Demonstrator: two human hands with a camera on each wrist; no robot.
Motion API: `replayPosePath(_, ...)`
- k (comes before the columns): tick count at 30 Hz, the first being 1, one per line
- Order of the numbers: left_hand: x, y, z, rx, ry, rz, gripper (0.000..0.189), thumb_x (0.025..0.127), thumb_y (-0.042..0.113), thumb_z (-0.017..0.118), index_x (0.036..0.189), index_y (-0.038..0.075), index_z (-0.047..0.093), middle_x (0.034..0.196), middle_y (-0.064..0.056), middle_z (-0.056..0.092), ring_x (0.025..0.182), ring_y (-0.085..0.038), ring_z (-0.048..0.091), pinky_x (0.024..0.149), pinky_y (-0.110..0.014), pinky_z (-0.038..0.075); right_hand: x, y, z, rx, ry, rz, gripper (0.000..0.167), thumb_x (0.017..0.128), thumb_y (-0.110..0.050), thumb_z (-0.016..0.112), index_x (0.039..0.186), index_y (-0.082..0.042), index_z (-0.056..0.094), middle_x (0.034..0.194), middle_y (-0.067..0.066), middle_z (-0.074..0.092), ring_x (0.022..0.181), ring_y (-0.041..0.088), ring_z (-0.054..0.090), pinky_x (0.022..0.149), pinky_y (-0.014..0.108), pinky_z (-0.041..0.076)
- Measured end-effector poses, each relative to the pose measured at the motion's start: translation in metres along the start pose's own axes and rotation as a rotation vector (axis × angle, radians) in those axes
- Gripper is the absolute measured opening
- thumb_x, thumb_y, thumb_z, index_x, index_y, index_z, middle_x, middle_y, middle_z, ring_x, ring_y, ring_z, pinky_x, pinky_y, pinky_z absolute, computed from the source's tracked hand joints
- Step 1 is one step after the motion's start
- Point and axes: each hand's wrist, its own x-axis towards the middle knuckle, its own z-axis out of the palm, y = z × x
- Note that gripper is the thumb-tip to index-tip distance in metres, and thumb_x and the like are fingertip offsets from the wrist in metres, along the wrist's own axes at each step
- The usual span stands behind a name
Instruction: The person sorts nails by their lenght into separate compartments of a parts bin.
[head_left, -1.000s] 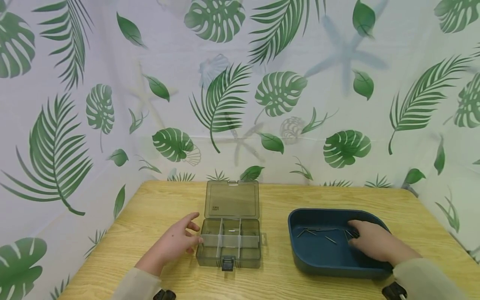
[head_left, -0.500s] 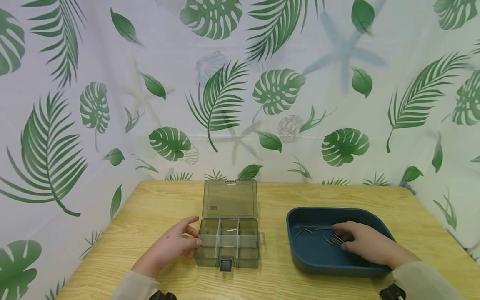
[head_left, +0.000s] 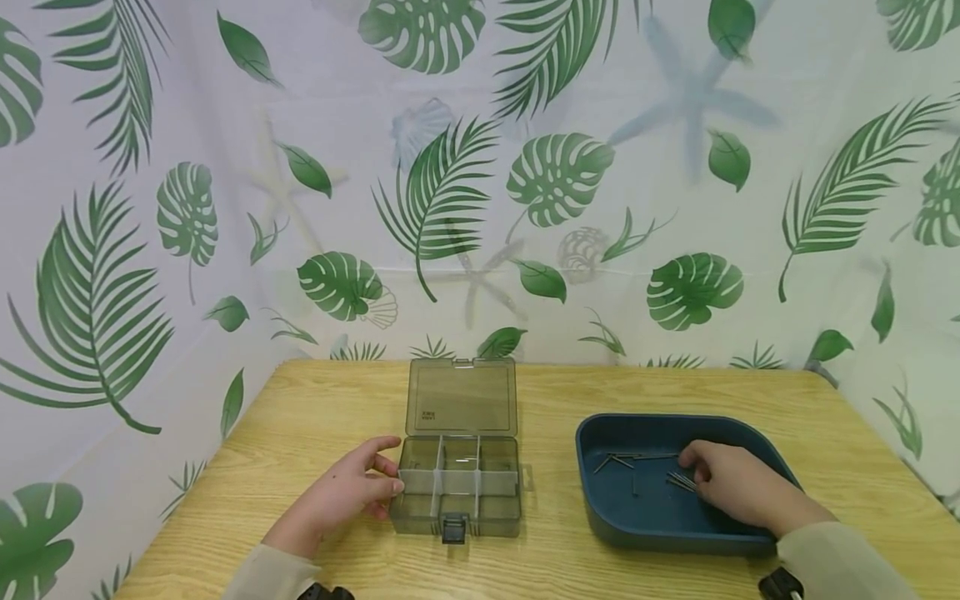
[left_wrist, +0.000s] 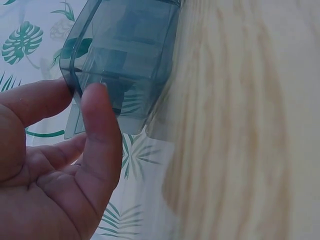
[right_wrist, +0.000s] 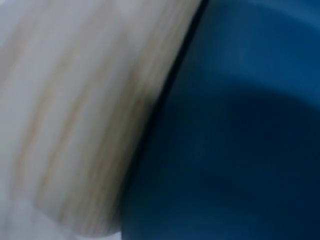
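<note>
A smoky clear compartment box [head_left: 455, 527] lies on the table with its lid [head_left: 461, 397] raised; a few thin pieces show in its back middle compartment. My left hand [head_left: 345, 492] rests at the box's left side, the thumb and loosely bent fingers touching its wall. In the left wrist view the thumb [left_wrist: 100, 130] lies against the box's end [left_wrist: 120, 55]. My right hand [head_left: 742, 483] reaches into a dark blue tray [head_left: 622, 525], fingers curved beside a small bundle of nails [head_left: 681, 481]. Whether the fingertips pinch any is hidden. The right wrist view shows no hand.
Other nails [head_left: 618, 460] lie scattered in the left and back of the tray. The wood-grain table [head_left: 547, 467] runs between box and tray. A leaf-patterned cloth [head_left: 480, 208] hangs behind and at the sides. The box's latch [head_left: 453, 527] faces front.
In the tray my right hand went left over the nails, then slightly back right; the nails have shifted, one now lying apart in the middle. The left hand has stayed at the box.
</note>
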Motion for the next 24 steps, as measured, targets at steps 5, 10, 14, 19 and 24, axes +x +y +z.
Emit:
replayPosePath(5,0.001,-0.001,0.0,-0.016,-0.006,-0.001,0.069,0.096,0.007,0.066,0.155,0.001,0.03,0.119,-0.022,0.048,0.083,-0.025,0.058,0.065,-0.041,0.058,0.0,-0.001,-0.001,0.017,-0.015,-0.001,0.015,0.092,0.002,0.056,0.104,-0.004,0.062,0.084,0.003,0.054,0.075,0.02,0.049,0.066,0.038,0.043)
replayPosePath(10,0.002,-0.003,-0.001,-0.024,-0.007,0.003,0.068,0.095,0.006,0.067,0.153,0.0,0.032,0.116,-0.022,0.049,0.077,-0.024,0.058,0.064,-0.039,0.057,0.0,-0.001,0.0,0.006,-0.019,-0.021,0.014,0.092,0.003,0.055,0.098,-0.007,0.063,0.082,0.002,0.055,0.075,0.02,0.049,0.067,0.038,0.043)
replayPosePath(14,0.003,-0.005,-0.001,-0.043,-0.015,0.005,0.066,0.096,0.006,0.066,0.153,0.0,0.034,0.112,-0.019,0.049,0.075,-0.022,0.057,0.063,-0.036,0.057,0.0,-0.001,0.002,-0.013,-0.008,-0.028,0.014,0.092,0.002,0.055,0.097,-0.01,0.062,0.08,0.001,0.053,0.073,0.019,0.048,0.066,0.037,0.042)
replayPosePath(19,0.003,-0.007,-0.001,-0.089,-0.032,0.011,0.067,0.096,0.005,0.065,0.153,-0.003,0.032,0.105,-0.014,0.049,0.073,-0.02,0.056,0.061,-0.032,0.055,-0.002,-0.004,0.0,-0.001,0.048,-0.053,0.013,0.093,0.0,0.057,0.101,-0.009,0.061,0.081,0.001,0.053,0.072,0.019,0.048,0.064,0.037,0.042)
replayPosePath(24,0.002,-0.009,-0.001,-0.154,-0.059,0.003,0.068,0.098,0.005,0.063,0.154,-0.005,0.027,0.098,-0.01,0.051,0.074,-0.018,0.056,0.06,-0.029,0.054,-0.008,-0.013,-0.005,0.026,0.091,-0.08,0.016,0.094,-0.001,0.058,0.108,-0.008,0.063,0.087,-0.001,0.058,0.077,0.018,0.051,0.066,0.035,0.046)
